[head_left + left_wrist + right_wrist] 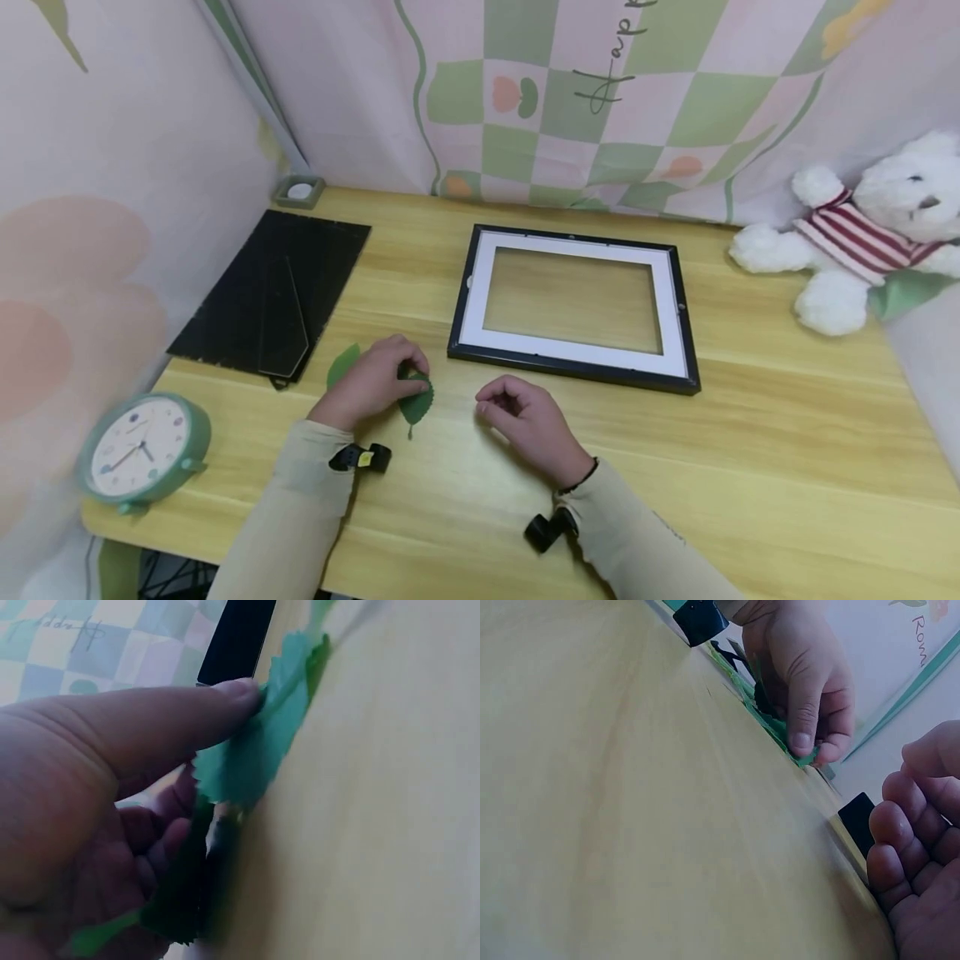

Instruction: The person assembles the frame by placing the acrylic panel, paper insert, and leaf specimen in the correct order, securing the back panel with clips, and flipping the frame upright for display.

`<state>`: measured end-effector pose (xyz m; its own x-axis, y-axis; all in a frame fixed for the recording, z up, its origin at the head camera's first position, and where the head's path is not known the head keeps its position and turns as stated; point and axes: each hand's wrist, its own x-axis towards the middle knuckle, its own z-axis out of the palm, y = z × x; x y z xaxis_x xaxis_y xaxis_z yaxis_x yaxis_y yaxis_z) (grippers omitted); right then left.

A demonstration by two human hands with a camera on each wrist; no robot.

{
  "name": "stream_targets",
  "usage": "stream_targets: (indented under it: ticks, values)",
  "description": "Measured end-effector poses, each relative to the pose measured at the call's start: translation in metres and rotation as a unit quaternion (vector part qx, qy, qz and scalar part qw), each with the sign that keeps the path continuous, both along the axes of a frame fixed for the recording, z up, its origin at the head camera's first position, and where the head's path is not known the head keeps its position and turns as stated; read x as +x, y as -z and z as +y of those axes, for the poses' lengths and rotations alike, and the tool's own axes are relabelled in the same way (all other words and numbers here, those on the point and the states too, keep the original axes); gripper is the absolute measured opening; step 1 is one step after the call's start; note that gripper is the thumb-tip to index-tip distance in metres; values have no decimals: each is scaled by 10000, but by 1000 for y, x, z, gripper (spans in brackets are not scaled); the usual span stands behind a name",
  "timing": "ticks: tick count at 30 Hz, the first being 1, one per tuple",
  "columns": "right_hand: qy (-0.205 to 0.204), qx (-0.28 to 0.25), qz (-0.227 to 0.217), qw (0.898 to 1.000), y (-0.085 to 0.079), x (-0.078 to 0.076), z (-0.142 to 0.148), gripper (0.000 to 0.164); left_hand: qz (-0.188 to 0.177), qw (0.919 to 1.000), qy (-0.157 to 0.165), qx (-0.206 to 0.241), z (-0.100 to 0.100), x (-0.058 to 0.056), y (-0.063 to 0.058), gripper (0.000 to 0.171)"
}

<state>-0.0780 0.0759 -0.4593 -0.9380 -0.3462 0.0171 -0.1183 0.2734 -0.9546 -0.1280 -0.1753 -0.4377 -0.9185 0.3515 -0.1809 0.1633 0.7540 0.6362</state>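
My left hand [378,372] pinches a green, saw-edged leaf [417,408] low over the wooden table, its stem pointing toward the near edge. In the left wrist view the thumb presses on this leaf [255,739]. Another green leaf [342,364] shows beside the left hand, partly hidden by it. A dark leaf [180,892] also appears under the palm in the left wrist view. To the right, my right hand [531,425] hovers near the table with its fingers loosely curled; nothing is seen in it. The right wrist view shows thumb and forefinger close together.
Behind the hands lies a black picture frame [573,375] with a white mat [480,292]. At left are a black backing board [240,283] and a green alarm clock [142,450]. A white teddy bear [862,242] sits at far right. Curtain cloth [585,108] hangs behind the table.
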Motion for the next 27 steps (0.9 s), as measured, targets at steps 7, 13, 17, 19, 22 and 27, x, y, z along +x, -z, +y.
stream_targets:
  ticks: [7, 13, 17, 19, 22, 27]
  values:
    - [17, 38, 47, 10000, 1, -1, -1, 7, -14, 9985, -269, 471, -3, -1, 0, 6]
    - [38, 54, 77, 9999, 3, -2, 0, 7, 295, 9955, -273, 857, 1, 1, -5, 7]
    - [74, -58, 96, 9999, 2, -2, 1, 13, 237, 9888, 32, 1471, 11, 3, -11, 6]
    - [69, -176, 59, 9998, 1, -2, 1, 18, 126, 9853, 171, 1694, 17, 3, -12, 6]
    - [3, -371, 18, 9993, 0, -2, 1, 24, -55, 9824, 305, 1842, 26, 5, -15, 5]
    - [-61, -546, 77, 9985, 2, -3, 0, 16, -217, 9797, 331, 1967, 38, 9, -19, 5]
